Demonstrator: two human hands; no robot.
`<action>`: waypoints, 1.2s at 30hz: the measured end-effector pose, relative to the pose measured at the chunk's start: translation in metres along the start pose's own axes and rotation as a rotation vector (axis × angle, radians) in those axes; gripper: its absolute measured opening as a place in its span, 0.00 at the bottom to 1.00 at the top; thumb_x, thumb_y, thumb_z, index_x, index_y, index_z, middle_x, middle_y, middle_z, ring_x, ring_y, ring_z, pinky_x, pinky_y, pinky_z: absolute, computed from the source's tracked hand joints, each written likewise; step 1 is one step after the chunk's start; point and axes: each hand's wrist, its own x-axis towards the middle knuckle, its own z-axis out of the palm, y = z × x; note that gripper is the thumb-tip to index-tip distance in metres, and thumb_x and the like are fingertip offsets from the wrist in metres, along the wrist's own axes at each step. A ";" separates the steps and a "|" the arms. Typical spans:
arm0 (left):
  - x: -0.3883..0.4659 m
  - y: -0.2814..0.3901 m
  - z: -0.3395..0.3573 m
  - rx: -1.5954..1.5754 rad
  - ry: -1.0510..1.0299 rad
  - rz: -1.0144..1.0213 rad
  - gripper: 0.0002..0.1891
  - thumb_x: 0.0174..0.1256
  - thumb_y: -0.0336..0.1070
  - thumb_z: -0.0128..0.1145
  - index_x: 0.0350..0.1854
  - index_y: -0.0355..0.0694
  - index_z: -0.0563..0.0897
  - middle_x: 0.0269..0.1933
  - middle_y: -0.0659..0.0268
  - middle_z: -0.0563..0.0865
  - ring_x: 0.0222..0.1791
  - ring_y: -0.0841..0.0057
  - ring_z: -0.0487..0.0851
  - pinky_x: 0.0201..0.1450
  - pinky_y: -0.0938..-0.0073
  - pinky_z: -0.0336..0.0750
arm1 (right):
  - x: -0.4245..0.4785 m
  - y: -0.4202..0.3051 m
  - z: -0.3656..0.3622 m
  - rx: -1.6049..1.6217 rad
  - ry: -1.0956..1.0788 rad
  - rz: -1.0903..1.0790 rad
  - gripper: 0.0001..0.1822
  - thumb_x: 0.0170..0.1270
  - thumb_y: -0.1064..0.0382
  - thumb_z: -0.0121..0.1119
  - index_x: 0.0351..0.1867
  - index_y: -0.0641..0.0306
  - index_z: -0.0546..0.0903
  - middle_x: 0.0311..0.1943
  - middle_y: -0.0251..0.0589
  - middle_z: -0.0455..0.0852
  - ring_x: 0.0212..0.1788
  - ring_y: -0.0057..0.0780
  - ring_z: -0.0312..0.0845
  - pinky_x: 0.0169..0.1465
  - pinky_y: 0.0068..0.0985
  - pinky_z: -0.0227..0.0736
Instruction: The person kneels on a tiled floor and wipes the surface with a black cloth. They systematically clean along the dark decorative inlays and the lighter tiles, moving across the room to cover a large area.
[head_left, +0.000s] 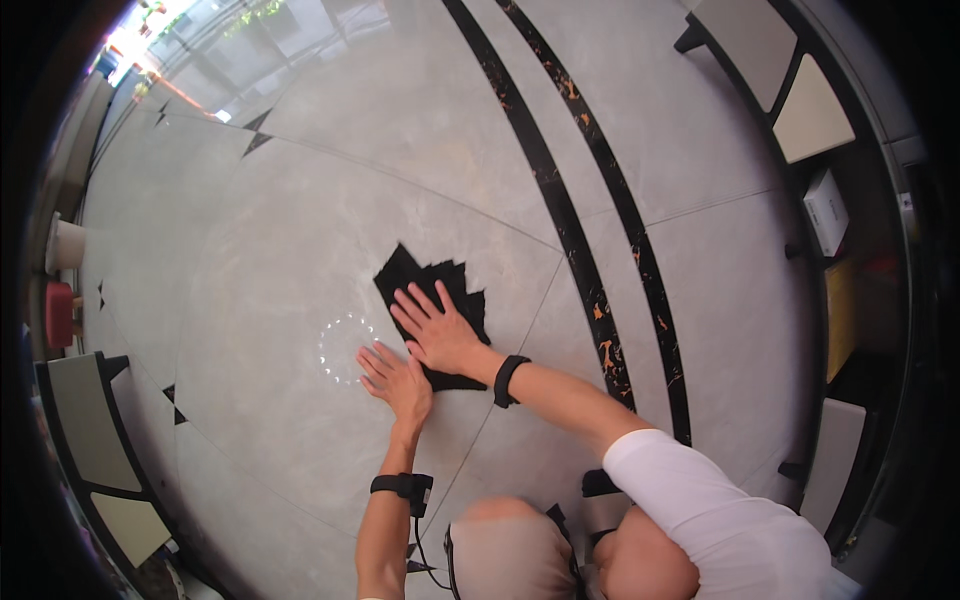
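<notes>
A black cloth (469, 322) with jagged, stepped edges lies spread on the glossy grey tiled floor (292, 247). On top of it rests my right hand (442, 330), palm down with the fingers spread. My left hand (397, 382) is to the left of the cloth's lower part, fingers apart over the floor, its thumb side at the cloth's edge. Whether the left palm presses on the floor cannot be told. Neither hand grips anything. Black straps circle both wrists, and the left one carries a small box with a cable.
Two black marbled stripes (559, 195) run along the floor to my right. Low cabinets with dark frames stand at the right (814, 112) and lower left (90, 427). A red-seated stool (60, 315) is at the left. My knees (510, 547) are just below my hands.
</notes>
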 end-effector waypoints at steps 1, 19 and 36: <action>0.001 -0.006 -0.002 -0.057 -0.048 -0.007 0.37 0.74 0.49 0.39 0.75 0.28 0.46 0.77 0.42 0.41 0.78 0.49 0.35 0.73 0.41 0.32 | 0.001 -0.002 -0.004 0.034 -0.051 0.000 0.35 0.65 0.45 0.51 0.71 0.57 0.64 0.76 0.39 0.54 0.78 0.39 0.41 0.76 0.53 0.32; 0.153 0.036 -0.031 0.174 -0.165 -0.006 0.42 0.72 0.50 0.44 0.75 0.28 0.41 0.77 0.43 0.35 0.77 0.47 0.28 0.70 0.34 0.32 | -0.184 0.315 -0.122 -0.392 -0.008 0.980 0.35 0.72 0.47 0.45 0.76 0.54 0.51 0.77 0.40 0.48 0.78 0.45 0.41 0.72 0.58 0.40; 0.151 0.034 -0.040 0.154 -0.297 0.024 0.42 0.73 0.50 0.41 0.73 0.23 0.38 0.75 0.38 0.31 0.76 0.42 0.24 0.68 0.31 0.27 | 0.198 0.343 -0.078 -0.436 0.152 0.666 0.34 0.68 0.45 0.45 0.71 0.60 0.62 0.74 0.47 0.57 0.76 0.47 0.48 0.69 0.64 0.44</action>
